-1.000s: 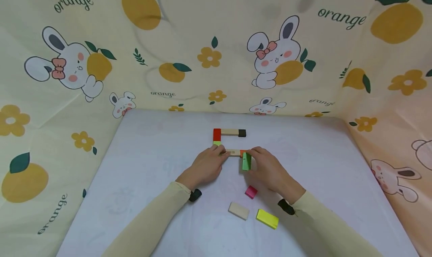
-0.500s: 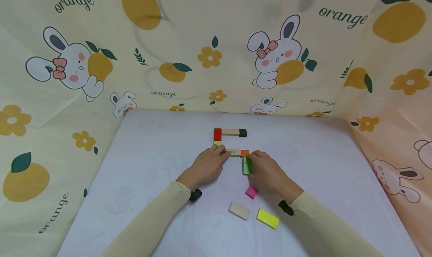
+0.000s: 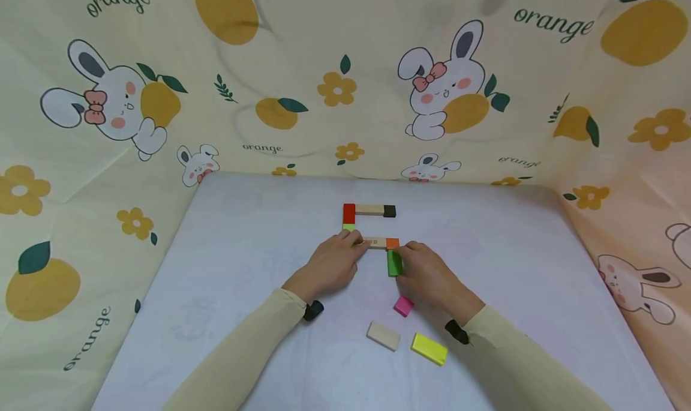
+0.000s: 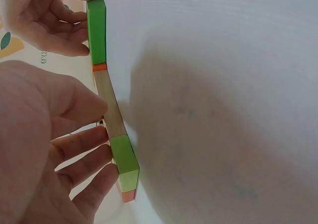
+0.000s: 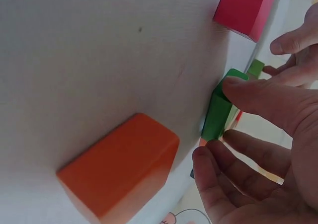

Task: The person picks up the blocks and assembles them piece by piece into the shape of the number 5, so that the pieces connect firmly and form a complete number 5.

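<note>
In the head view my right hand [image 3: 432, 279] pinches a green block [image 3: 394, 263], thumb at its near end and fingers toward its far end. The block sits at an orange block [image 3: 392, 243], which adjoins the right end of a wooden block [image 3: 376, 243]. My left hand [image 3: 330, 262] rests on the wooden block's left part and a light green block [image 3: 349, 227], mostly hidden under the fingers. The left wrist view shows the thumb at the wooden block [image 4: 111, 105] and fairly straight fingers along the light green block [image 4: 125, 164].
A red block [image 3: 349, 213], a wooden block [image 3: 369, 209] and a black block [image 3: 390, 211] continue the line at the back. Nearer lie a pink block [image 3: 403, 306], a beige block [image 3: 383, 336] and a yellow block [image 3: 429, 348]. Another orange block [image 5: 121, 169] shows in the right wrist view.
My right hand has brought the green block slightly nearer and lower, straightening it from a tilt and uncovering the orange block. My left hand has stayed in place.
</note>
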`<state>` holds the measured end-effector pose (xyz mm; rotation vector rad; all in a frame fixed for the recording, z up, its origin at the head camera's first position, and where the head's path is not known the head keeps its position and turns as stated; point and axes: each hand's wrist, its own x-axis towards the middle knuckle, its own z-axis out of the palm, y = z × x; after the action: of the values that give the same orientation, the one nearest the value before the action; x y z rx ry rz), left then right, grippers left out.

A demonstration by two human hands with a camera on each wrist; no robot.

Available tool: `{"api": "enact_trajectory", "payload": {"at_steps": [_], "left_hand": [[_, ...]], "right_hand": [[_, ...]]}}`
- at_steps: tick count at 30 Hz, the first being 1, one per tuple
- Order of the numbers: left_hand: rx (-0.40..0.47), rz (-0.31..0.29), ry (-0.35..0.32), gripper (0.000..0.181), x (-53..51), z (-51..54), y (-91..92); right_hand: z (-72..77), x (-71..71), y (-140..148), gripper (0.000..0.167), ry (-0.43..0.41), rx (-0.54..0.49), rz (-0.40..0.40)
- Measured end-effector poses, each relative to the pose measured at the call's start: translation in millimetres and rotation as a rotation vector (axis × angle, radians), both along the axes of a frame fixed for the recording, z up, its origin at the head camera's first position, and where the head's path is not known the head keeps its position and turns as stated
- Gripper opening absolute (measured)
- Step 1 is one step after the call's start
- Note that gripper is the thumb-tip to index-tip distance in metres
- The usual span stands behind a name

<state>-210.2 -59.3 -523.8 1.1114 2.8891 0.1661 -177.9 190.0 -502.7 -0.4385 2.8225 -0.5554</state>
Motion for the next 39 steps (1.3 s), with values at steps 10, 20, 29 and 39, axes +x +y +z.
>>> {"api": "enact_trajectory", "payload": {"at_steps": [10,20,29,39], "left_hand": [[0.02,0.005,-0.005,0.051,-0.8,-2.0,0.8],[0.02,0.003,-0.008,0.051,0.3,-2.3,2.7],[0.01,0.025,-0.023,0.053,0.1,0.3,1.6],[0.048,0.024,-0.047,0.052,0.6,2.1,1.2]], "right_hand": [[-4.7,-0.2,-1,0.055,0.016,0.002,-0.007],[14.2,-8.8,17,0.055,0.042,-0.111,-0.056],[0.9,-53.4,53,0.045,-0.091,-0.313,0.069],[-16.0,-66.7,47,0.036,-0.166,-0.328,0.103]]}}
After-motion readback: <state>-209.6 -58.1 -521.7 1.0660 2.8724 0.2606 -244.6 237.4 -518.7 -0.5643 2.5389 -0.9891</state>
